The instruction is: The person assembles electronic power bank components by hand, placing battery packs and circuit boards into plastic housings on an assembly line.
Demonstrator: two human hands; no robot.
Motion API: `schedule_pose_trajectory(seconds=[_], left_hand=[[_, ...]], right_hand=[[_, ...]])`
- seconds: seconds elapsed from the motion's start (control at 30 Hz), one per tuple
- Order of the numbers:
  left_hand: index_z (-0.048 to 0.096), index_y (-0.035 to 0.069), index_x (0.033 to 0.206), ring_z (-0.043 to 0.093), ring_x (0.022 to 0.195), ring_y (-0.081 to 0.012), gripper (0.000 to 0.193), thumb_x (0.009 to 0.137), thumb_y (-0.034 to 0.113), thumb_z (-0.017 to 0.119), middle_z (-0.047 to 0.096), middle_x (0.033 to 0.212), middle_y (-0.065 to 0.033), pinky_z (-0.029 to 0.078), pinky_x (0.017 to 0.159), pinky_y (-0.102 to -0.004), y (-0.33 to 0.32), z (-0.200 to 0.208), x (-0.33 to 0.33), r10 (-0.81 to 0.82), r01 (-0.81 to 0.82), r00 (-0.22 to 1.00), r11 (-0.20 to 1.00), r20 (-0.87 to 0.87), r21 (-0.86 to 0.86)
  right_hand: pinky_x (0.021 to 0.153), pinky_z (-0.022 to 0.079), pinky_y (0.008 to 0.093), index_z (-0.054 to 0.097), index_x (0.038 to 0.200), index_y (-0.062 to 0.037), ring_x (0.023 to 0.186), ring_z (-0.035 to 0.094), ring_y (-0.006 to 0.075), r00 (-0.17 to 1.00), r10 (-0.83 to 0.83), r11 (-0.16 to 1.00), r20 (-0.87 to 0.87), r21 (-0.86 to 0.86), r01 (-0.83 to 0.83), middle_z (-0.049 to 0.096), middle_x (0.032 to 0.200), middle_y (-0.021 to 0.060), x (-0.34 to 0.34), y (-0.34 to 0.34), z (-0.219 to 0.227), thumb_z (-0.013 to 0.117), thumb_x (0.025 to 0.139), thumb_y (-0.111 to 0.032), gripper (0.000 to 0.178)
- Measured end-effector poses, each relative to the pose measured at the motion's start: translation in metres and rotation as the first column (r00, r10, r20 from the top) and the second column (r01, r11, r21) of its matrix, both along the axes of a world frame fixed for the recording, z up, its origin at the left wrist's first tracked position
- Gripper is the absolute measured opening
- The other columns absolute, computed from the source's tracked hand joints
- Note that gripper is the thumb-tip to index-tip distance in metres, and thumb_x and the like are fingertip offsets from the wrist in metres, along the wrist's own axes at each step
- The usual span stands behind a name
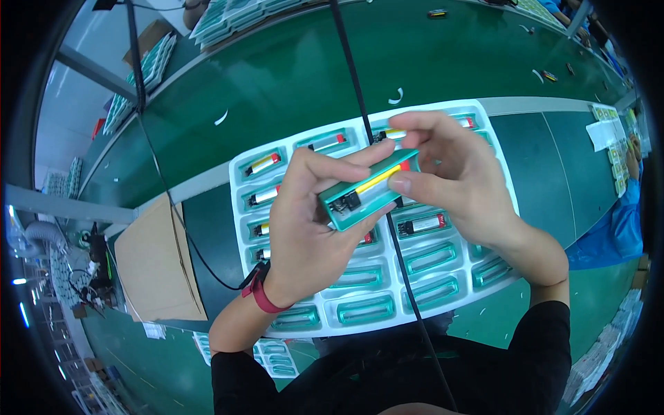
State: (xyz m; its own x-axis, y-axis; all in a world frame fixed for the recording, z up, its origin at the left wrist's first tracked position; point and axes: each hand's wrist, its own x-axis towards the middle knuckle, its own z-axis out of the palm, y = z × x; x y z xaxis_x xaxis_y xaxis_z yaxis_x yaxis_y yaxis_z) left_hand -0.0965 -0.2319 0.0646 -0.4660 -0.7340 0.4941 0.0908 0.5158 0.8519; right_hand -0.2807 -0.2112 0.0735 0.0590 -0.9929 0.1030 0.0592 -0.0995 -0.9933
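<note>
I observe both hands raised over a white moulded tray (237,185) on the green workbench (277,79). The left hand (308,232) grasps a green case (370,216) by its long sides, holding it tilted with the open face showing. Inside it lies a part (377,180) with a black end toward the left, a yellow strip and a red end toward the right. The right hand (470,187) is partly curled, its thumb touching the part near the red end; whether it grips or only presses, I cannot tell. Similar parts sit in the tray's upper compartments; the lower ones show green liners. I record a red band (259,293) at the left wrist and a black cable (349,59) passing behind the hands.
</note>
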Motion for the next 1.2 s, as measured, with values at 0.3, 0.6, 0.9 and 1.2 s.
schedule_pose_trajectory(seconds=[0.3,0.6,0.9,1.2], left_hand=[[0.055,0.0,0.124,0.065,0.098,-0.0199,0.042,0.083,0.0,0.067,0.064,0.108,-0.0147,0.056,0.08,-0.0285,-0.001,0.004,0.009,0.152,-0.169,0.978,0.979,0.143,0.116],[0.063,0.002,0.113,0.068,0.077,-0.022,0.036,0.077,-0.002,0.068,0.068,0.095,-0.0141,0.052,0.061,-0.0268,0.002,0.008,0.013,0.282,-0.204,0.918,0.939,0.28,-0.276],[0.062,0.0,0.112,0.068,0.093,-0.0279,0.047,0.067,-0.002,0.077,0.067,0.107,-0.0158,0.056,0.074,-0.029,-0.011,0.014,0.026,0.418,-0.184,0.889,0.701,0.188,-0.689],[0.061,0.002,0.104,0.069,0.084,-0.0244,0.042,0.065,-0.006,0.077,0.069,0.098,-0.0156,0.054,0.068,-0.0267,-0.011,-0.003,0.013,0.452,-0.319,0.892,0.662,0.022,-0.678]], right_hand=[[0.07,0.051,0.0219,0.058,0.111,0.003,0.083,0.062,0.0096,0.989,0.122,0.953,0.085,-0.289,-0.093,0.061,0.091,0.0064,-0.012,-0.009,-0.01,0.068,0.083,0.002,0.03],[0.065,0.053,0.0275,0.06,0.105,0.0008,0.076,0.066,0.0175,0.932,0.038,0.937,-0.359,-0.311,-0.159,0.064,0.09,0.0107,-0.012,0.001,0.001,0.068,0.079,0.003,0.027],[0.06,0.053,0.028,0.059,0.109,0.0075,0.083,0.067,0.0299,0.678,-0.523,0.391,-0.517,-0.852,-0.348,0.065,0.1,0.0233,-0.016,0.006,0.004,0.067,0.058,0.012,0.052],[0.04,0.043,0.0231,0.063,0.094,0.009,0.055,0.056,0.0157,0.531,-0.76,0.195,-0.375,-0.911,-0.364,0.059,0.076,0.0134,-0.015,-0.015,-0.008,0.063,0.063,-0.003,0.034]])
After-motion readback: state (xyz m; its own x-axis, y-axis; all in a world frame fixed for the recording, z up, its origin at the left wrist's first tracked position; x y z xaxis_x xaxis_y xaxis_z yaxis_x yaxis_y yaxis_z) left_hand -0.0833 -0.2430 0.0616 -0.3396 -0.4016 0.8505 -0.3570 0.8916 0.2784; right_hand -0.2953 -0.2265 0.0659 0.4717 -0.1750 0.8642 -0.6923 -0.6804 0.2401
